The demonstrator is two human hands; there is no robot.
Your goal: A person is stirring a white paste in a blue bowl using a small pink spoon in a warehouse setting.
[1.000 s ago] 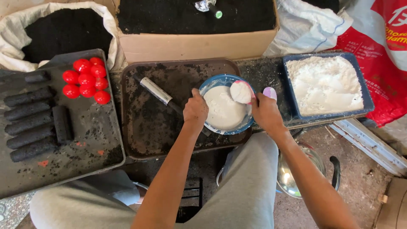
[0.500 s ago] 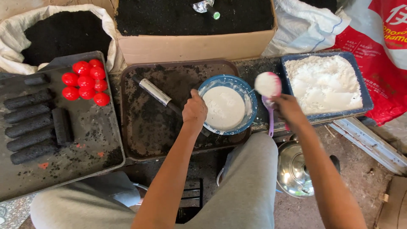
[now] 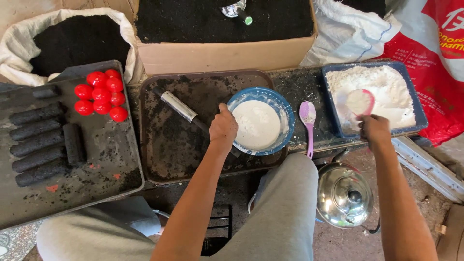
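Nearest the camera, grey-trousered knees (image 3: 280,212) frame a shiny metal kettle (image 3: 344,195) on the ground to the right. Above them, the left hand (image 3: 222,128) grips the near-left rim of a blue bowl (image 3: 285,112) holding white liquid, fingers curled closed on the edge. The bowl sits on the right side of a dark brown tray (image 3: 159,154) dusted with black powder; a metal-handled tool (image 3: 179,107) lies slanted on that tray, just left of the hand. The right hand (image 3: 374,129) is closed around the handle of a red spoon (image 3: 361,102), whose bowl is dipped in white powder in a blue tub (image 3: 419,116). Between bowl and tub, a purple spoon (image 3: 307,118) lies loose on the dark board. On the left, a black tray (image 3: 72,188) carries black cylinders (image 3: 36,135) and a cluster of red balls (image 3: 101,94). Farthest off stand a cardboard box (image 3: 222,55) and a white sack (image 3: 19,34), both full of black powder, and a red bag (image 3: 435,58).
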